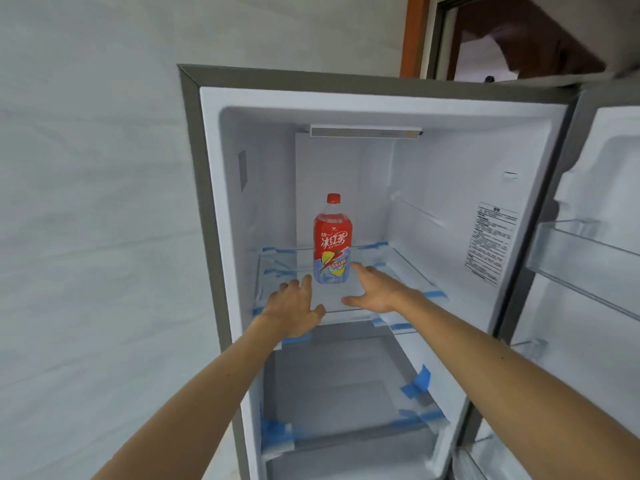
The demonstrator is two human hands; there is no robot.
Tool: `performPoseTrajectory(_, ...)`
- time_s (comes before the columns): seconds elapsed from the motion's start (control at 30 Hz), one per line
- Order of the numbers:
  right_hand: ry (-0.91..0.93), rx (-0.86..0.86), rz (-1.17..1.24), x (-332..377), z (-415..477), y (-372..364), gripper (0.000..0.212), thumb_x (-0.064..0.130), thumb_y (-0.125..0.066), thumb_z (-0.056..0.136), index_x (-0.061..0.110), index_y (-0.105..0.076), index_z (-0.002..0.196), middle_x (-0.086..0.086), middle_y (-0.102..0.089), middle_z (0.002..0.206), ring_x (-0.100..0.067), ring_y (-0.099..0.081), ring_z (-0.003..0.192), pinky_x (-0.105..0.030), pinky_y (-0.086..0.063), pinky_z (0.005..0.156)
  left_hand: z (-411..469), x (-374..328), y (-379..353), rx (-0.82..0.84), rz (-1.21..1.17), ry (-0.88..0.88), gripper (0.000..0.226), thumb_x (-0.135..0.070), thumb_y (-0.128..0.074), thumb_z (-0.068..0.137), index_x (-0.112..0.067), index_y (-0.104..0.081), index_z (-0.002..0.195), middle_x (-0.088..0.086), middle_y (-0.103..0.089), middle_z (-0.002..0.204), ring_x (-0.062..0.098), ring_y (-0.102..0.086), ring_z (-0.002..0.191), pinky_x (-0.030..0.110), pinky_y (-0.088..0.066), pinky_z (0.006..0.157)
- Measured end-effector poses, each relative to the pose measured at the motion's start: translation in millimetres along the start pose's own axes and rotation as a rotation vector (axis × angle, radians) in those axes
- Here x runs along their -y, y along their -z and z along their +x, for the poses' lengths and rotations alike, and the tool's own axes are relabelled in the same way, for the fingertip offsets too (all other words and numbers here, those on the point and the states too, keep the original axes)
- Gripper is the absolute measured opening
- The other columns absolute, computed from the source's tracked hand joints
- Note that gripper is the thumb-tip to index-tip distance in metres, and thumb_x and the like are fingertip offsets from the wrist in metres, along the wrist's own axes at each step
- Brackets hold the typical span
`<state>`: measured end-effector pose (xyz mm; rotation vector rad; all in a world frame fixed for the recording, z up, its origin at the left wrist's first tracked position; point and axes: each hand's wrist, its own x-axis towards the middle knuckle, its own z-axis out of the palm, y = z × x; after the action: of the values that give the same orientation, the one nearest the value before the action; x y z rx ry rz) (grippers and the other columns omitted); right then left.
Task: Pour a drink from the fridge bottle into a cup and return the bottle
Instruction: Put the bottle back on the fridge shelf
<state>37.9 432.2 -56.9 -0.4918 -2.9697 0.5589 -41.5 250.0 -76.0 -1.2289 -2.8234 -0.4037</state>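
Hands — left hand (294,306), right hand (375,289) — outstretched, flanking upright bottle (332,244).

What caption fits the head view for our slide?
Left hand and right hand, both open, flank the upright red-capped tea bottle on the glass shelf of the open fridge.

A red-capped plastic bottle with a red label (332,240) stands upright on the open white fridge's (450,161) clear glass shelf (410,270). With fingers extended, the left hand (294,306) is at the bottle's seven o'clock and the right hand (375,289) at its four o'clock.
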Motion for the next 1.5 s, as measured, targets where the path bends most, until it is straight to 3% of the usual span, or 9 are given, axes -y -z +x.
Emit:
performPoseTrajectory(0.17,-0.038,0.027,-0.204,18,-56,-13,0.090,0.060,-0.060,0.087,0.023,-0.014,0.155,-0.014,-0.042,0.145,-0.033,-0.049,0.126,-0.047,-0.046,0.099,-50,-3,9,0.015,0.097,-0.054,0.062,-0.047,-0.047,0.097,-0.011,-0.028,0.144,0.018,-0.051,0.133,0.036,-0.052,0.121,0.051,-0.044,0.100)
performPoseTrajectory(0.53,-0.056,0.005,-0.256,53,-163,-12,0.080,0.056,-0.059,0.090,0.017,-0.023,0.151,-0.015,-0.042,0.146,-0.035,-0.049,0.126,-0.050,-0.047,0.097,-127,-5,16,0.024,0.120,-0.125,0.062,-0.047,-0.048,0.097,-0.013,-0.029,0.146,0.017,-0.045,0.142,0.038,-0.049,0.128,0.053,-0.046,0.104)
performPoseTrajectory(1.1,-0.033,0.023,-0.338,43,-297,11,0.076,0.055,-0.056,0.093,0.019,-0.024,0.151,-0.015,-0.042,0.145,-0.036,-0.050,0.125,-0.046,-0.046,0.095,-233,-62,29,0.005,0.219,-0.076,0.070,-0.052,-0.043,0.097,-0.012,-0.023,0.150,0.019,-0.042,0.147,0.039,-0.048,0.130,0.054,-0.044,0.104)
performPoseTrajectory(1.23,-0.016,0.054,-0.342,39,-330,9,0.079,0.055,-0.054,0.093,0.020,-0.018,0.154,-0.013,-0.033,0.155,-0.034,-0.045,0.133,-0.047,-0.044,0.100,-277,-82,22,0.045,0.288,-0.056,0.068,-0.049,-0.044,0.096,-0.010,-0.026,0.148,0.018,-0.041,0.146,0.039,-0.046,0.130,0.052,-0.041,0.103)
performPoseTrajectory(1.5,0.045,0.101,-0.310,51,-381,-12,0.075,0.050,-0.053,0.096,0.017,-0.019,0.153,-0.012,-0.037,0.149,-0.032,-0.047,0.126,-0.042,-0.044,0.092,-353,-95,22,0.097,0.293,0.002,0.058,-0.046,-0.043,0.096,-0.009,-0.032,0.138,0.017,-0.045,0.139,0.038,-0.050,0.123,0.053,-0.044,0.100)
